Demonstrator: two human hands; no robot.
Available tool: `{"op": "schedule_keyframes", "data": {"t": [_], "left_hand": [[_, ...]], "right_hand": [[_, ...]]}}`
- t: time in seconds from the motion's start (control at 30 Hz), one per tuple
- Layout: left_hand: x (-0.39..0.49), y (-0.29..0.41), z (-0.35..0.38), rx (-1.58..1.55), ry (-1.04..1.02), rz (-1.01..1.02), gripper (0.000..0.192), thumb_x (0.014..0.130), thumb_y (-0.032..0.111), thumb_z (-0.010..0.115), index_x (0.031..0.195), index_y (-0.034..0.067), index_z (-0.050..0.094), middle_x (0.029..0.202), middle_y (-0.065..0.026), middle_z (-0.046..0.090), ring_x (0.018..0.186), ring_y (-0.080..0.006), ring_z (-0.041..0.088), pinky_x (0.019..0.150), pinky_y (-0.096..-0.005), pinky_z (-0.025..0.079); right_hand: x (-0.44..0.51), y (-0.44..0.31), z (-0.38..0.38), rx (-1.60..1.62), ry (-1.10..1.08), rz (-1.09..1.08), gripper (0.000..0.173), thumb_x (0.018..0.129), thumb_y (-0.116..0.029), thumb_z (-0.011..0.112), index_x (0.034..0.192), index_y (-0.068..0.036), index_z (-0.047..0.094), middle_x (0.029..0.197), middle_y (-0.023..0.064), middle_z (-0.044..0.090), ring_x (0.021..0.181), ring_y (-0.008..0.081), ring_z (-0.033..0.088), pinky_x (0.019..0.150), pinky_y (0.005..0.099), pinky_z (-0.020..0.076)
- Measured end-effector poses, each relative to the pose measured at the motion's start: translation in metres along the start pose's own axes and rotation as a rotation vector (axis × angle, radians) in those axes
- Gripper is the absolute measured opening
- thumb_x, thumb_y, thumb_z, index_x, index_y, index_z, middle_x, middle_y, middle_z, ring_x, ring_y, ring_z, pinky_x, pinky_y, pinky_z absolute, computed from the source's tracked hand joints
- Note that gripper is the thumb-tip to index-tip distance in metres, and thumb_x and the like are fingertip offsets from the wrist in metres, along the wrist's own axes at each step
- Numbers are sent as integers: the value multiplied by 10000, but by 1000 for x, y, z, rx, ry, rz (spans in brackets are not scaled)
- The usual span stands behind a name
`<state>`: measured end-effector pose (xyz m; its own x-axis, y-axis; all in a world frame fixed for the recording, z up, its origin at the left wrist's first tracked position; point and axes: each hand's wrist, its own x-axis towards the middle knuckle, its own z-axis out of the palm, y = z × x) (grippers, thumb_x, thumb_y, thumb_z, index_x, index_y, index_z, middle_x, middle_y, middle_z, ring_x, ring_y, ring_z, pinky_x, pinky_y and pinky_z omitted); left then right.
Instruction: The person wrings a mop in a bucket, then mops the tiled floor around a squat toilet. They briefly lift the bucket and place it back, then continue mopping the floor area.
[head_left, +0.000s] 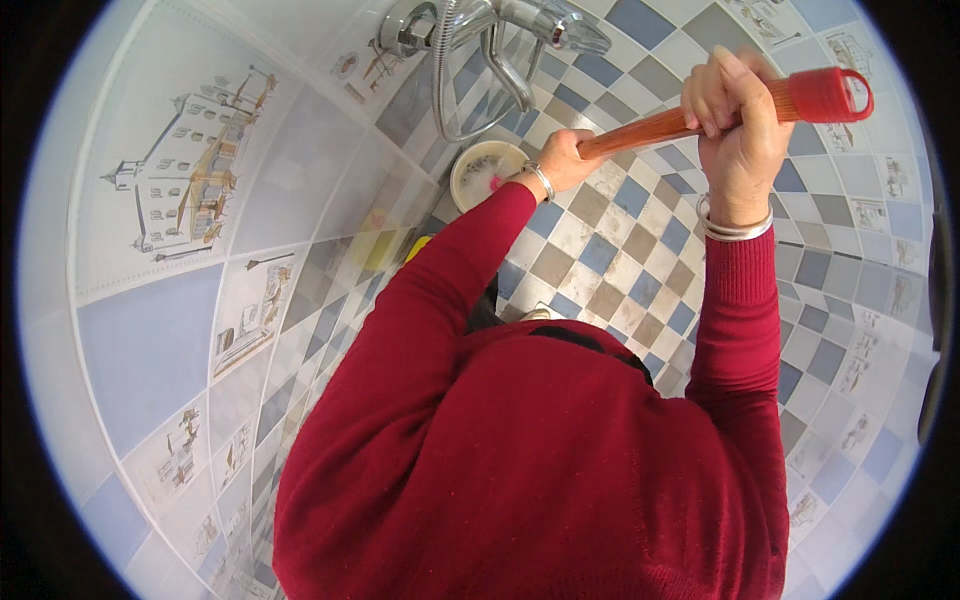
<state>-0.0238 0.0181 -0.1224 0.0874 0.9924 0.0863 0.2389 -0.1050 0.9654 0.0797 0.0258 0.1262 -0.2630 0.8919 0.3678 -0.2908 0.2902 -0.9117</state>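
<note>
Both of my hands grip a long orange-brown handle (652, 129), which slants across the view. My right hand (739, 124) wraps around its upper part, just below a red plastic end cap (829, 95) with a hanging loop. Lower down, my left hand (568, 159) is closed around the same handle. Below that hand my forearm covers part of the view. A round cream bucket (459, 184) stands on the floor by the left wall. In it are whitish, greyish contents (484, 166) and a small pink part (495, 183); whether the handle joins them is hidden.
A chrome mixer tap (517, 22) with a metal shower hose (439, 82) juts from the wall above the bucket. Tiled walls (150, 360) curve around closely on both sides. Checkered floor tiles (600, 255) show dirt marks. Something yellow (418, 247) shows beside my left arm.
</note>
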Motion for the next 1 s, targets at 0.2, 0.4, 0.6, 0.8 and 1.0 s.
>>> {"op": "schedule_keyframes", "data": {"t": [0.2, 0.4, 0.6, 0.8, 1.0], "left_hand": [[-15, 9, 19, -38, 62, 36, 197, 739, 209, 686, 738, 30, 605, 653, -161, 588, 561, -236, 543, 561, -338, 444], [-90, 16, 53, 45, 128, 218, 247, 714, 204, 701, 640, 58, 516, 582, -130, 526, 573, -341, 536, 548, -404, 422], [-122, 31, 52, 181, 44, 233, 235, 772, 225, 646, 607, 80, 564, 577, -127, 569, 580, -343, 577, 543, -425, 458], [-117, 111, 42, 141, 126, 526, 199, 723, 178, 685, 596, 65, 582, 544, -112, 571, 513, -292, 586, 486, -372, 462], [-118, 182, 54, 108, 160, 714, 251, 701, 218, 709, 558, 92, 545, 501, -92, 536, 479, -277, 564, 468, -371, 444]], "right_hand": [[-26, -10, -8, -12, 78, -23, 255, 862, -111, 512, 647, -65, 382, 507, -7, 305, 422, 102, 293, 430, 267, 292], [-133, -40, -8, -53, 56, -90, 215, 860, -142, 503, 684, -88, 392, 487, 4, 379, 374, 113, 343, 391, 274, 336], [-178, -74, 1, -114, -99, -8, 204, 771, -61, 609, 660, -59, 437, 513, 26, 441, 448, 165, 432, 464, 331, 400], [-163, -164, -28, -100, -347, -127, 152, 725, -123, 606, 670, -77, 472, 544, 16, 493, 462, 172, 503, 477, 335, 461], [-121, -241, -65, 105, -1097, -184, 104, 775, -157, 658, 789, -103, 571, 666, 40, 572, 598, 134, 605, 627, 266, 522]]}}
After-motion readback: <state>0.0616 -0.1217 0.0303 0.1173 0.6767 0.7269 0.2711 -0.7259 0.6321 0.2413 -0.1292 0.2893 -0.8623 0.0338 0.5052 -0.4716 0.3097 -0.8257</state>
